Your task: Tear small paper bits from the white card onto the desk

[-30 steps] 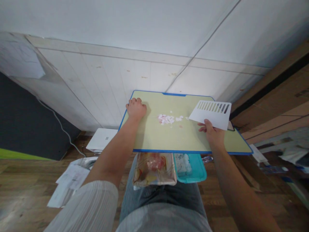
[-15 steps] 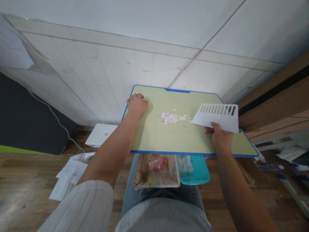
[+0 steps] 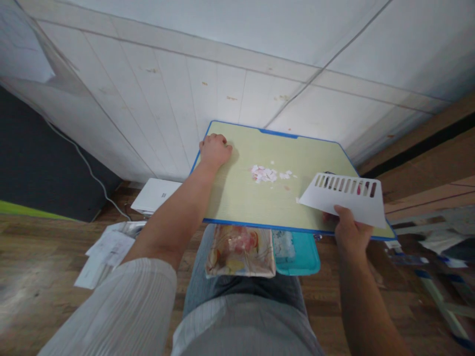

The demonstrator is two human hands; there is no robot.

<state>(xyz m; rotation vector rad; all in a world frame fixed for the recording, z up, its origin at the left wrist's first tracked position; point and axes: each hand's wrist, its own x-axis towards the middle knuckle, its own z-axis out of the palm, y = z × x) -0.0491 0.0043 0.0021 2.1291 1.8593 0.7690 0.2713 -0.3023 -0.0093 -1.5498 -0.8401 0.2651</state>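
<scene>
My right hand point(image 3: 351, 227) grips a flat white slotted panel point(image 3: 343, 200), thumb on top, along its lower edge. The panel has a row of slots along its far side and is held tilted over the right part of a pale yellow tabletop point(image 3: 241, 202) with a blue rim. Its left corner is close to the tabletop. On the far left of the tabletop rests my left hand point(image 3: 215, 150), its fingers curled in; whatever they may hold is hidden. Between my hands lies a loose pile of small white and pinkish scraps point(image 3: 264, 174), with a few stray bits to its right.
Below the near edge, a patterned tray point(image 3: 241, 252) with plastic-wrapped contents sits by my lap, beside a turquoise container point(image 3: 304, 254). A white box point(image 3: 156, 194) and papers point(image 3: 107, 252) are at the left. A white wall stands behind, and brown cartons point(image 3: 434, 173) at the right.
My right hand has moved the slotted panel to the right and nearer to me, away from the scraps. My left hand stays on the tabletop's left side. The view has shifted slightly.
</scene>
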